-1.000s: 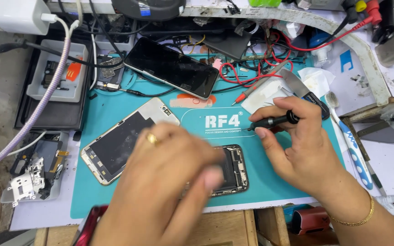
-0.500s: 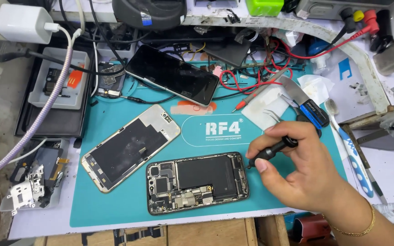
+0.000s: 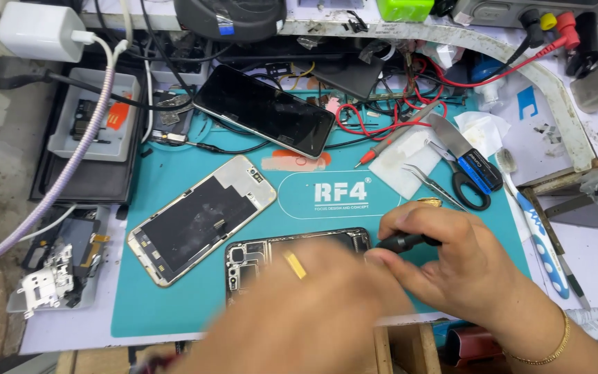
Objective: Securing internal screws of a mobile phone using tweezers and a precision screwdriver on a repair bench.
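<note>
An opened phone body [image 3: 264, 251] lies on the teal work mat [image 3: 174, 312], mostly hidden under my hands. My left hand [image 3: 313, 312], blurred and wearing a gold ring, lies over the phone body; whether it grips it is not visible. My right hand [image 3: 465, 266] holds a thin black screwdriver [image 3: 403, 242] with its tip at the phone's right end. A detached screen panel [image 3: 202, 218] with a gold frame lies face down to the left of the phone body.
A dark phone [image 3: 264, 109] lies at the mat's far edge among red and black wires. Scissors [image 3: 468, 170], tweezers [image 3: 432, 181] and a white cloth [image 3: 399, 163] sit to the right. A grey tray [image 3: 95, 114] and loose parts [image 3: 57, 273] are on the left.
My left hand, out of view half a second ago, has come back over the open phone body. My right hand with the screwdriver has shifted slightly toward the phone's right end.
</note>
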